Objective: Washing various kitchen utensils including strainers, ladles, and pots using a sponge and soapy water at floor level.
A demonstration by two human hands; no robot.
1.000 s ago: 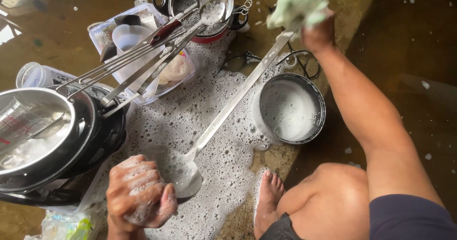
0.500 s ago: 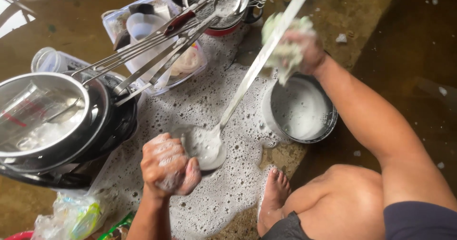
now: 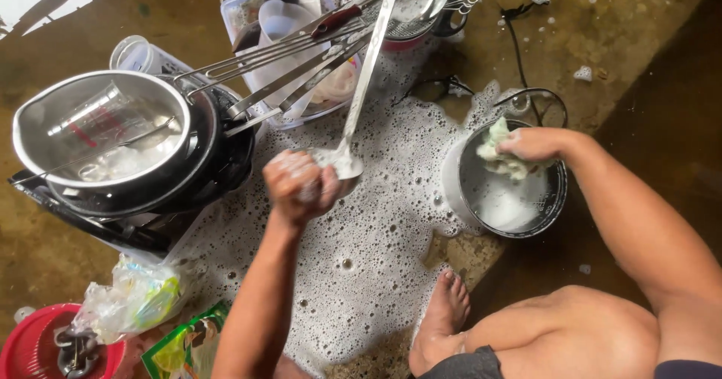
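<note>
My left hand (image 3: pixel 301 185) is fisted tight round the bowl end of the ladle (image 3: pixel 361 86), its long handle slanting up over the stacked dishes. My right hand (image 3: pixel 535 144) pinches a soapy sponge (image 3: pixel 502 155) just inside the pot (image 3: pixel 553 198) of suds on the foamy floor (image 3: pixel 376 259). I judge it best to load the sponge well, keep the ladle steady, and scrub along the handle.
</note>
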